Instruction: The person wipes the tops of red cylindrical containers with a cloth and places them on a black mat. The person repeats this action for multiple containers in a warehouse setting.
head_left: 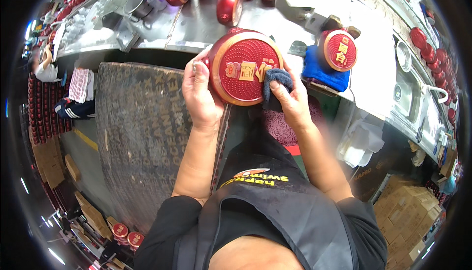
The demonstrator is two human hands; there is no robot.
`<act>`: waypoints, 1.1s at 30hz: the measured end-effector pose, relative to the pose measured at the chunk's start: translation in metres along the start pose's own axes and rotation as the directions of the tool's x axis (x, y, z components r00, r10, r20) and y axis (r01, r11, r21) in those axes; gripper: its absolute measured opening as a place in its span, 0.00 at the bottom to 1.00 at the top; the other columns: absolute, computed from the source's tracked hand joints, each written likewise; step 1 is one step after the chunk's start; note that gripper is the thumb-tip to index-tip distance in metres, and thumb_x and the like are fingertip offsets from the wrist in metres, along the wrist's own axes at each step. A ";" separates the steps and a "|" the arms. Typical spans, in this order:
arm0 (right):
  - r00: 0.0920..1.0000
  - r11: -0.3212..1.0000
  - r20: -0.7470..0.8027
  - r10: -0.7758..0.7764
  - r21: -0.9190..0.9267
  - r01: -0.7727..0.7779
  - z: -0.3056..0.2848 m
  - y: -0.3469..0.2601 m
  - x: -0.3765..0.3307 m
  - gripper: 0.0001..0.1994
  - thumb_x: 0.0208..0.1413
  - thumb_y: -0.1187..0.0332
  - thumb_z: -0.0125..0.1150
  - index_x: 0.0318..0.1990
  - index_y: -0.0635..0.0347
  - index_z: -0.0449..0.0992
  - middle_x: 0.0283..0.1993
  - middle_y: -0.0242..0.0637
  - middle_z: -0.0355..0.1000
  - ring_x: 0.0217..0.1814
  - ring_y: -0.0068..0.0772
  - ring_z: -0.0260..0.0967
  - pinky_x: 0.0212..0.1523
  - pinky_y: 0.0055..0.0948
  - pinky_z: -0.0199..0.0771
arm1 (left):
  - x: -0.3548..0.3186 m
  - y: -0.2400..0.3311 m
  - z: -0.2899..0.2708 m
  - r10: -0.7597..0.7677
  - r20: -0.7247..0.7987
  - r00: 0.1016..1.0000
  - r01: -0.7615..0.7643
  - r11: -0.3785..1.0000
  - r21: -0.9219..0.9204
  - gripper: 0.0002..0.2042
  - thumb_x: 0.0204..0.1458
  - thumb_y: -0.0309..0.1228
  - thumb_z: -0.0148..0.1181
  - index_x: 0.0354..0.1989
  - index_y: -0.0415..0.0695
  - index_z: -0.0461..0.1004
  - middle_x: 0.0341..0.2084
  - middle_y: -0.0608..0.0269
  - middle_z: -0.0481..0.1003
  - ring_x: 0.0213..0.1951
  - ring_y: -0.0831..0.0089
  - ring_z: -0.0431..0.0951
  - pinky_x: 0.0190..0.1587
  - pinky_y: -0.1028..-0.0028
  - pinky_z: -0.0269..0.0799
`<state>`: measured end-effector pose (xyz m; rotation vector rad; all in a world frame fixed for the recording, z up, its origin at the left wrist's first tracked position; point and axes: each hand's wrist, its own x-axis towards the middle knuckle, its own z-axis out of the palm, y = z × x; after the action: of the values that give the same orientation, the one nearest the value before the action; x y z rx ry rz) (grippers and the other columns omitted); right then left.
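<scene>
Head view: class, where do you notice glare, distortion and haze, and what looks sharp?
In the head view, glare washes out the pale counter; in the head view, fisheye distortion bends the surroundings within a dark rim; in the head view, haze softens the outer edge of the right forearm, while the red round container looks fairly sharp.

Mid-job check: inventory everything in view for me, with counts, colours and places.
Held disc-shaped bottle: one, red and gold, centre
Folded cloth: one, dark grey, over that bottle's lower right
Second disc-shaped bottle: one, red and gold, at the towel
Towel: one, blue, right of centre
Upper bottles: six, red, top centre
Jug: one, grey, upper left
Sink: one, silver, right
Cardboard boxes: several, brown, lower right
Board: one, dark, left
Apron: one, black, worn
Left fingers: one set, bare, bottle's left edge
Right fingers: one set, bare, on cloth
</scene>
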<state>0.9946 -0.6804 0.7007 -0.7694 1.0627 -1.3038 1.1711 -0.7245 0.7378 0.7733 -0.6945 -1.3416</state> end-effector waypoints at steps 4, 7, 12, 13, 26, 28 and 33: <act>1.000 1.000 -0.002 0.010 0.022 -0.010 0.036 0.000 -0.024 0.24 0.60 0.67 0.59 0.61 0.67 0.63 0.49 0.35 0.71 0.49 0.21 0.67 0.51 0.23 0.68 | -0.046 0.037 -0.028 0.117 -0.007 0.993 -0.116 0.992 0.042 0.18 0.61 0.36 0.53 0.52 0.34 0.68 0.47 0.56 0.74 0.47 0.72 0.74 0.54 0.70 0.69; 0.992 0.990 0.025 0.124 0.062 -0.125 0.071 0.001 -0.042 0.19 0.60 0.63 0.58 0.54 0.66 0.70 0.46 0.33 0.73 0.45 0.20 0.68 0.48 0.23 0.70 | -0.082 0.067 -0.050 0.195 -0.063 0.979 -0.193 0.981 0.037 0.17 0.60 0.35 0.55 0.51 0.35 0.69 0.46 0.57 0.74 0.47 0.73 0.74 0.54 0.71 0.69; 0.938 0.983 0.339 0.070 -0.184 -0.007 0.126 -0.002 -0.107 0.28 0.58 0.70 0.56 0.65 0.67 0.58 0.56 0.35 0.67 0.57 0.23 0.62 0.60 0.24 0.59 | -0.141 0.133 -0.094 0.241 -0.194 0.951 -0.239 0.970 0.036 0.15 0.61 0.34 0.53 0.49 0.36 0.71 0.43 0.60 0.76 0.45 0.75 0.75 0.51 0.74 0.70; 0.932 0.972 0.345 0.110 -0.232 -0.029 0.133 -0.003 -0.119 0.28 0.58 0.71 0.56 0.65 0.68 0.57 0.55 0.34 0.68 0.56 0.22 0.63 0.59 0.24 0.60 | -0.155 0.143 -0.101 0.257 -0.211 0.943 -0.259 0.966 0.019 0.15 0.61 0.35 0.53 0.50 0.36 0.71 0.42 0.60 0.76 0.43 0.76 0.75 0.49 0.75 0.71; 0.612 0.861 0.724 0.320 -0.492 0.132 0.208 -0.040 -0.202 0.30 0.63 0.55 0.46 0.65 0.68 0.55 0.55 0.54 0.69 0.46 0.34 0.72 0.45 0.28 0.73 | -0.549 0.278 -0.258 0.687 -0.684 0.244 -0.006 0.707 0.708 0.13 0.58 0.29 0.55 0.50 0.39 0.73 0.45 0.61 0.74 0.46 0.76 0.73 0.50 0.75 0.69; 0.634 0.838 0.714 0.295 -0.512 0.187 0.224 -0.029 -0.204 0.29 0.63 0.55 0.46 0.65 0.68 0.57 0.54 0.54 0.70 0.45 0.32 0.71 0.43 0.24 0.71 | -0.616 0.285 -0.291 0.815 -0.577 0.051 0.187 0.560 0.807 0.12 0.56 0.30 0.58 0.48 0.41 0.75 0.41 0.64 0.76 0.44 0.78 0.73 0.50 0.76 0.68; 0.479 0.853 0.818 0.318 -0.467 0.232 0.274 -0.003 -0.230 0.26 0.64 0.59 0.45 0.64 0.68 0.59 0.52 0.52 0.71 0.43 0.30 0.71 0.39 0.21 0.70 | -0.767 0.286 -0.338 0.925 -0.367 -0.102 0.729 0.321 0.605 0.14 0.55 0.35 0.61 0.47 0.43 0.76 0.40 0.60 0.78 0.44 0.73 0.76 0.51 0.73 0.69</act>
<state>1.2594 -0.4867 0.8427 -1.6087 0.5180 -0.3423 1.5268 0.0859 0.7754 2.3018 -0.0265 0.7820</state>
